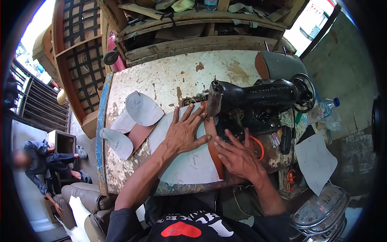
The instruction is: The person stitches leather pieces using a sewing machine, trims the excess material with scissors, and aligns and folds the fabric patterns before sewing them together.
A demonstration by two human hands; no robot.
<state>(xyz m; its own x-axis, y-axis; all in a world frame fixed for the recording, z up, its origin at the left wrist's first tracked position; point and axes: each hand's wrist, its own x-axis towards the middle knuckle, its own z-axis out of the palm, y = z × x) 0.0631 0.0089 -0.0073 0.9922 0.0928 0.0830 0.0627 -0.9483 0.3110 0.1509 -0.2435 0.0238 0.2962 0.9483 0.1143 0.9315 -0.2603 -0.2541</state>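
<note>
A black sewing machine stands on the worn white table. Under its needle end lies a large pale sheet with a brown strip along its right edge. My left hand rests flat on the sheet, fingers spread, just left of the needle area. Beside the strip's right edge, my right hand lies with its fingers apart, near the machine's base. Neither hand grips anything. The spot under the needle is partly hidden by the machine head.
Pale and brown cut pieces lie at the table's left. Orange-handled scissors are right of my right hand. A plastic bottle is beyond the handwheel. A seated person is at far left. Wooden shelves stand behind.
</note>
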